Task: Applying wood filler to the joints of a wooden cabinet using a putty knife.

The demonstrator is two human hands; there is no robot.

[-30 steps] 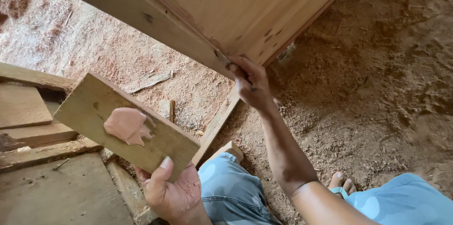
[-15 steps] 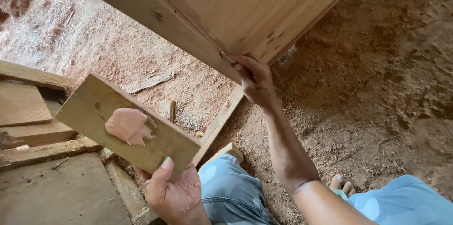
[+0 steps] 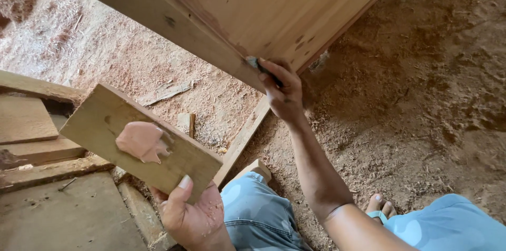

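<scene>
Two hands are in view, both the wearer's. Left hand, near and low, grips a short board by its near right corner, thumb over the top face, fingers hidden beneath. On the board's upper face sits a lump of pink putty, left of centre, irregular in outline, smooth and matte.

Right hand, at centre, is raised to the lower edge of a large wooden cabinet. Its fingers are closed around a small dark tool, pinching it against the cabinet's edge. Only the tip and a short stretch of the tool show; the rest is covered by the fingers, and its kind cannot be told. A reddish smear runs along the cabinet frame left of the hand.

Cabinet is cut off by the top of the frame; its full shape is not visible. Wearer's legs in blue cloth are cut off at the near edge, and the toes of a foot in a pale-strapped sandal show near right, partly hidden by the forearm.

Floor is dirt and sawdust. A thin slat lies on it below the cabinet. Planks lie stacked at left, cut off by the frame edge. No labels, packages or signs are visible.
</scene>
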